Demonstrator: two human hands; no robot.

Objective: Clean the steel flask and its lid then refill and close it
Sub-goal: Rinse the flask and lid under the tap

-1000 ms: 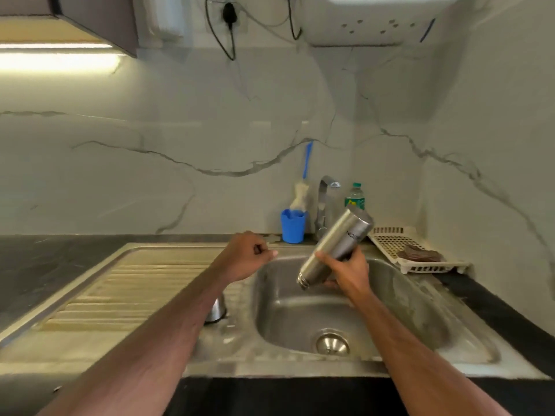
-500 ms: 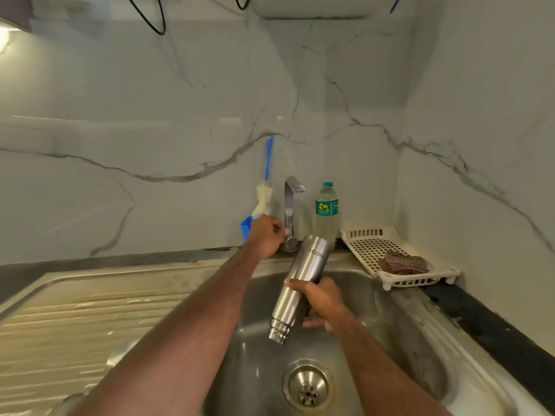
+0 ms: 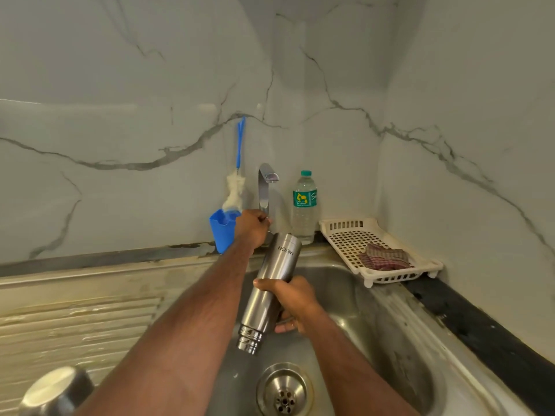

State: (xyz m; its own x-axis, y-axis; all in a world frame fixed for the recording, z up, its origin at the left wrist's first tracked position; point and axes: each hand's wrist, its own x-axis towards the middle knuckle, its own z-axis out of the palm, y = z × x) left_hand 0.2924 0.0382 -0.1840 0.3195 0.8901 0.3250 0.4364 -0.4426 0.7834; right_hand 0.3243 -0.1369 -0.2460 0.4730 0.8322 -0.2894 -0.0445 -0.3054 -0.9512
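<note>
Steel flask: the brushed-metal flask (image 3: 274, 283) hangs over the sink basin, tilted, its threaded open mouth pointing down toward the drain and its base up near the tap; lettering shows near the base.
Right hand: the right hand (image 3: 292, 301) is wrapped round the middle of the flask, thumb across the front, fingers curled behind it.
Left hand: the left hand (image 3: 251, 228) is closed in a fist at the foot of the tap, gripping something there; the lever itself is hidden by the fingers.
Tap: the chrome tap (image 3: 265, 187) rises behind the sink, its spout bent toward the basin; no water is seen running from it.
Sink: the steel sink (image 3: 390, 340) has its drain (image 3: 283, 391) just below the flask's mouth; a ribbed draining board (image 3: 75, 319) lies to the left of the basin.
Lid: a rounded steel lid (image 3: 57, 391) rests on the draining board, well left of the drain.
Beside the tap: a blue cup (image 3: 222, 229) holding a bottle brush (image 3: 235, 187) with a blue handle stands just left of the tap; a clear plastic water bottle (image 3: 304, 205) stands just right of it.
Right of the sink: a white slotted tray (image 3: 345, 235) on the dark tabletop (image 3: 480, 331) holds a folded checked cloth (image 3: 383, 259).
</note>
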